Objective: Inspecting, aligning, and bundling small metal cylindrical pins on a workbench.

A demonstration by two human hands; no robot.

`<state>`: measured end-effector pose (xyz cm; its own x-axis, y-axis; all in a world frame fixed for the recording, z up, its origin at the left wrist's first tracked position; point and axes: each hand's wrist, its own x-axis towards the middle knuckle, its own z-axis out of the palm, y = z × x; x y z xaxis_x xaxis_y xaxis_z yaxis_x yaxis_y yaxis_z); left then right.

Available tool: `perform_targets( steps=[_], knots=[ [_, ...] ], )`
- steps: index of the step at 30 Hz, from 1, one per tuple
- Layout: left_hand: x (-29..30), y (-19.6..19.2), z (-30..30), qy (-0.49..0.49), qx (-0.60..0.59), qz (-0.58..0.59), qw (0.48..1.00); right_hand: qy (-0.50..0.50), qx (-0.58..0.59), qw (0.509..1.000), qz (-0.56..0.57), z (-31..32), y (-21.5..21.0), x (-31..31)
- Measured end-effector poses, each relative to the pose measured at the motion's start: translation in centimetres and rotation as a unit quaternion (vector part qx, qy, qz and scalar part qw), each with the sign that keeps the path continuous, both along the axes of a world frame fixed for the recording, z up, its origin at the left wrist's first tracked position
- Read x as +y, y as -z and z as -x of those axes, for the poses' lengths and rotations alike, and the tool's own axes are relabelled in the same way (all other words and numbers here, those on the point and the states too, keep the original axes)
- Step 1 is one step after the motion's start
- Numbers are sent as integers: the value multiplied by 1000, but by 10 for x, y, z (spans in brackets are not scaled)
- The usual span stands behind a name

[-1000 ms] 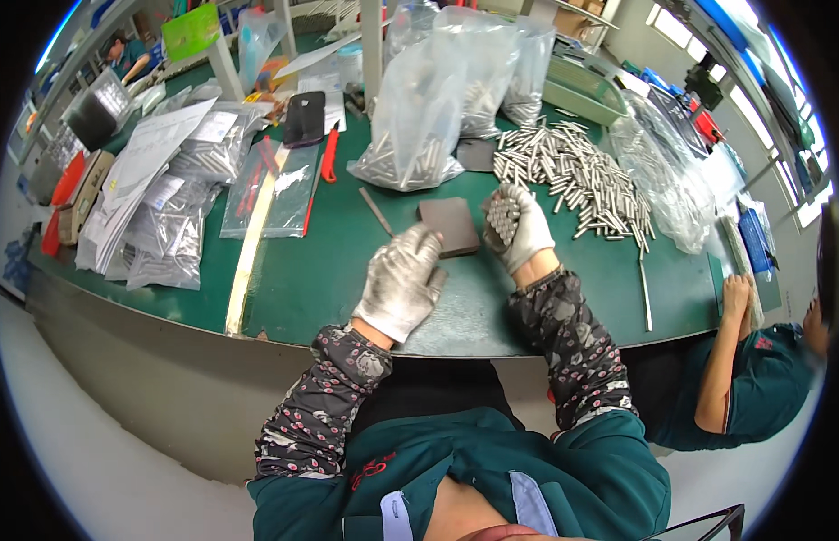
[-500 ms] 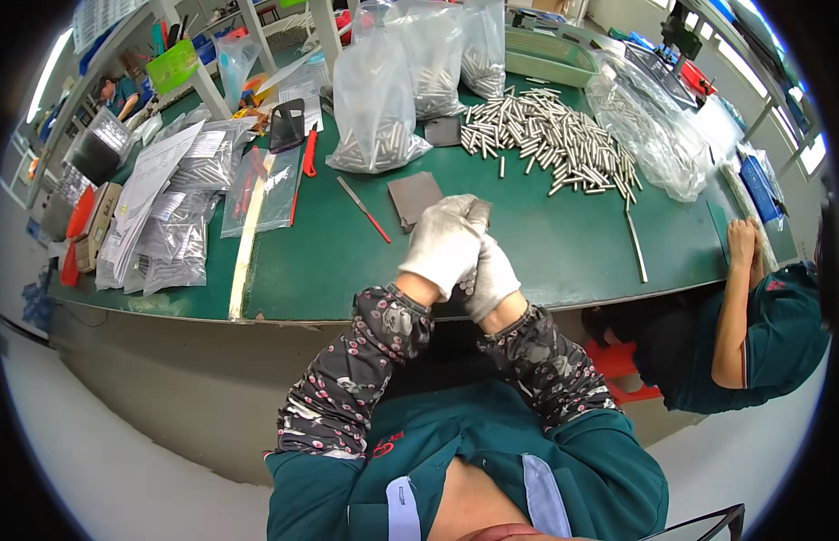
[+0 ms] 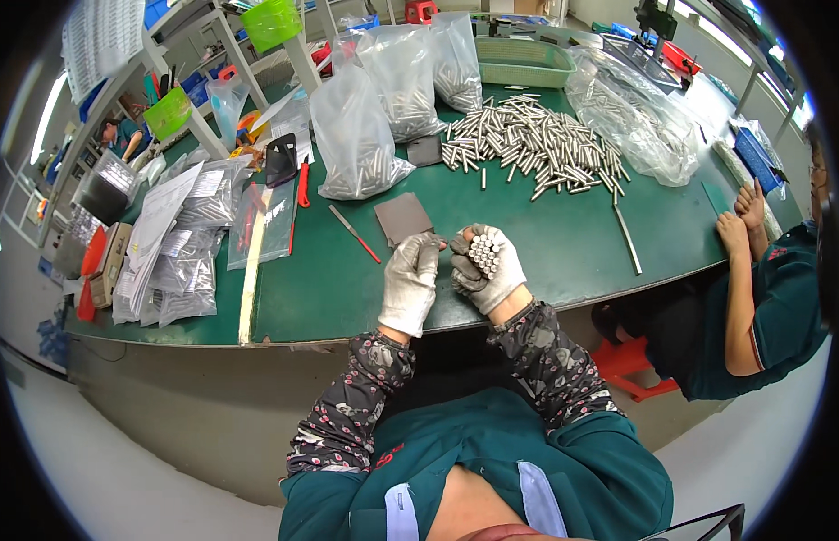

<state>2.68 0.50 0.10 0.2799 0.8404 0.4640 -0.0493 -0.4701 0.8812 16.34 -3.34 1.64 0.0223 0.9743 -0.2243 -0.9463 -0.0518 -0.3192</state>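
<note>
My right hand [image 3: 504, 281], in a white glove with grey fingers, is closed round a bundle of short metal pins [image 3: 483, 255]; their round ends face up. Just left of it, my gloved left hand [image 3: 409, 288] is apart from the bundle. Its fingers are drawn together, and whether anything small lies between them is hidden. Beyond that hand lies a brownish square sheet [image 3: 403, 217]. A thin flat tool with a red handle [image 3: 356, 236] rests to the left of the sheet. Farther off, a loose pile of metal pins [image 3: 537, 149] spreads over the green table [image 3: 546, 243].
Clear bags of pins [image 3: 352, 144] stand behind the sheet. Flat bags and papers [image 3: 158, 225] cover the left side. A green basket [image 3: 524, 63] and crumpled plastic [image 3: 636, 117] lie at the back. A metal strip [image 3: 628, 236] is at right, near a co-worker [image 3: 784, 298].
My hands, together before, have separated. The left has moved left and down; the right has turned so the pin ends show. The view has shifted slightly.
</note>
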Motion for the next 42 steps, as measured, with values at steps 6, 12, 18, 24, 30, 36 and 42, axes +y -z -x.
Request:
perform_targets(
  steps=[6,12,18,24,30,36,42],
  knots=[
    [0,13,3,16,16,-4,1000,15,-2,999,40,-4,2,1],
    [4,-27,21,216,20,328,920,30,-87,992,81,-4,-11,-2],
    [10,-52,26,445,189,314,818,138,-792,569,-172,11,-32,-20],
    [-10,-35,20,344,134,276,887,51,-897,407,-164,26,-52,-25],
    [-1,-20,29,316,49,342,884,123,-742,641,-154,12,-49,-21],
    [3,-1,42,270,-15,321,908,98,-673,729,-75,12,-38,-16],
    [7,14,32,304,-77,254,915,77,-899,421,-91,36,-31,-13]
  ],
)
